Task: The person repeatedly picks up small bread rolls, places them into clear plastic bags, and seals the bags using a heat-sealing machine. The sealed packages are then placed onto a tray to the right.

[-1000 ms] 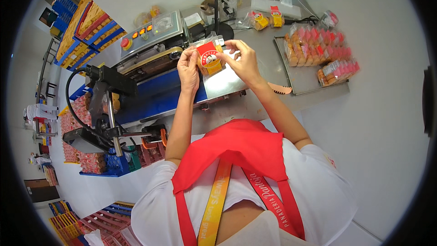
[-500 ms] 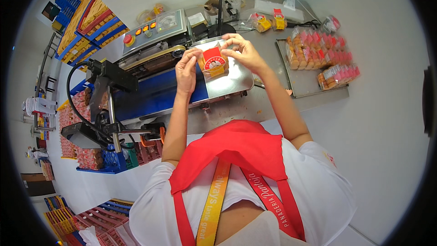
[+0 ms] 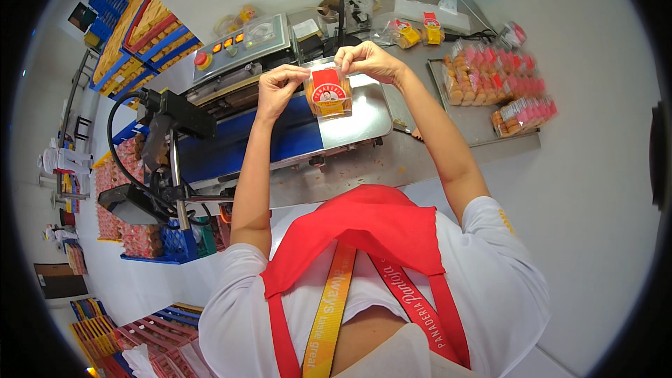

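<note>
At the end of the blue belt (image 3: pixel 297 126), over the steel plate (image 3: pixel 367 108), a clear pack (image 3: pixel 329 101) of baked goods is presented with its red and yellow label uppermost to view. Its upper left corner is pinched between thumb and fingers of the left hand (image 3: pixel 278 89); its upper right corner is gripped likewise by the right hand (image 3: pixel 371 63). Both grips are narrow. Whether the pack's weight is borne by the plate or by the hands cannot be told.

The step in hand is judged to be the straightening of the pack's open-looking top film. For the next move, the two corners should be kept level and the film drawn taut, so that the pack can be passed toward the machine (image 3: pixel 241 52) without a crease; a slack edge could be folded over.

On the right, a tray (image 3: pixel 467 126) is noted, on which similar packs with pink labels (image 3: pixel 493 73) are stood in rows, untouched by either hand.
</note>
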Demonstrator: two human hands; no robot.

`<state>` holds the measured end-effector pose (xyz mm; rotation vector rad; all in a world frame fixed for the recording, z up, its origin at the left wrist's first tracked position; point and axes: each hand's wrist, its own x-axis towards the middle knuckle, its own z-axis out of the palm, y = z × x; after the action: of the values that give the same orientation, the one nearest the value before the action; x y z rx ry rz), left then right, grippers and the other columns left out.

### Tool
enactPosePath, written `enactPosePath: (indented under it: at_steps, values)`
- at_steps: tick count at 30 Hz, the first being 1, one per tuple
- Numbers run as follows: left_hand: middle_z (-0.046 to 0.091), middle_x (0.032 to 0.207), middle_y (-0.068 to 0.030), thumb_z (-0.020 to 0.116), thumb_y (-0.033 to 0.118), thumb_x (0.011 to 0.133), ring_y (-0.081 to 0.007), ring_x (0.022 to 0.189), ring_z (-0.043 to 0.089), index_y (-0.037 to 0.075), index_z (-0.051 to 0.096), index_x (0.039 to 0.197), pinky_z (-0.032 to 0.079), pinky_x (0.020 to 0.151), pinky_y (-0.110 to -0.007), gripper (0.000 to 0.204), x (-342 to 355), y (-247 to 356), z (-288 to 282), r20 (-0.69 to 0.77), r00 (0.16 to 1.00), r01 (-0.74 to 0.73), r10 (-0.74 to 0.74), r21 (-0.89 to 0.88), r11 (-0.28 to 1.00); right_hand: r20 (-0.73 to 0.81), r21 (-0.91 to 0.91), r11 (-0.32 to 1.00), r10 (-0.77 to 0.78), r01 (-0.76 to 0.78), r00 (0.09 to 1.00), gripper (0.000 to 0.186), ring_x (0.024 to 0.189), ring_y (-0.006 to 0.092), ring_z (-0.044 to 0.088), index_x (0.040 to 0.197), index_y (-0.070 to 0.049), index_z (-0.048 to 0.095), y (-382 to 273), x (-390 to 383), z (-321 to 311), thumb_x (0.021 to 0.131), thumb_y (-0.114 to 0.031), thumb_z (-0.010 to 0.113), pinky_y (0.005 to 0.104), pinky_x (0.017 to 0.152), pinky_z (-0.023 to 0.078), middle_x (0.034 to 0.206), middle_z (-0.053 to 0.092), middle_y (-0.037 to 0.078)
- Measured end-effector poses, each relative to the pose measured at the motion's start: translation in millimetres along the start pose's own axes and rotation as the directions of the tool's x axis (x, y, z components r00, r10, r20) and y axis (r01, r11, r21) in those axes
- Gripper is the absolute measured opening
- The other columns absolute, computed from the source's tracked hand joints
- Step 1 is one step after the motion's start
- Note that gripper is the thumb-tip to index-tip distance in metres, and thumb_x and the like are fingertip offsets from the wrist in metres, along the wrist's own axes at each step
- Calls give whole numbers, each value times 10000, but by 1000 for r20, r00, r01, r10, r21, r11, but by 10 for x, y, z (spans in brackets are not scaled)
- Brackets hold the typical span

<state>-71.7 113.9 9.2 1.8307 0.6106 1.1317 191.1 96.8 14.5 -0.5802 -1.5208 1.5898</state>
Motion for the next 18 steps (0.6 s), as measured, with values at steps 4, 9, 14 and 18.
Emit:
enactPosePath:
  at_steps: [4, 9, 14, 18]
  values:
    - [687, 939, -97, 630, -86, 771, -164, 891, 640, 11, 722, 850, 504, 818, -277, 155, -15, -55, 37, -79, 996, -31, 30, -4, 1000, -152, -53, 989, -142, 135, 978, 87, 859, 129, 571, 757, -15, 713, 120, 9, 3, 739, 48, 656, 269, 819, 466, 882, 602, 38]
    - [696, 892, -90, 700, -7, 771, -143, 853, 641, 11, 726, 850, 490, 803, -264, 85, -100, 78, 244, -222, 975, -2, 6, 15, 1000, -393, -205, 951, -295, 230, 871, 153, 877, 114, 576, 843, -16, 731, 246, -152, 270, 777, 73, 626, 266, 830, 479, 893, 604, 21]
    - [700, 867, -91, 723, 25, 773, -124, 820, 636, 7, 727, 838, 485, 774, -254, 67, -132, 22, 356, -333, 943, 25, -21, 7, 1000, -393, -167, 961, -268, 218, 880, 127, 967, 127, 558, 902, 5, 713, 151, -284, 350, 800, 23, 639, 270, 890, 445, 996, 599, 35]
    - [701, 861, -90, 719, 27, 777, -119, 809, 633, 5, 728, 835, 480, 767, -249, 62, -156, 18, 405, -372, 927, 42, -43, -11, 999, -403, -354, 912, -351, 210, 845, 137, 947, 122, 564, 908, 2, 715, 86, -302, 440, 777, -36, 702, 261, 874, 447, 989, 602, 36]
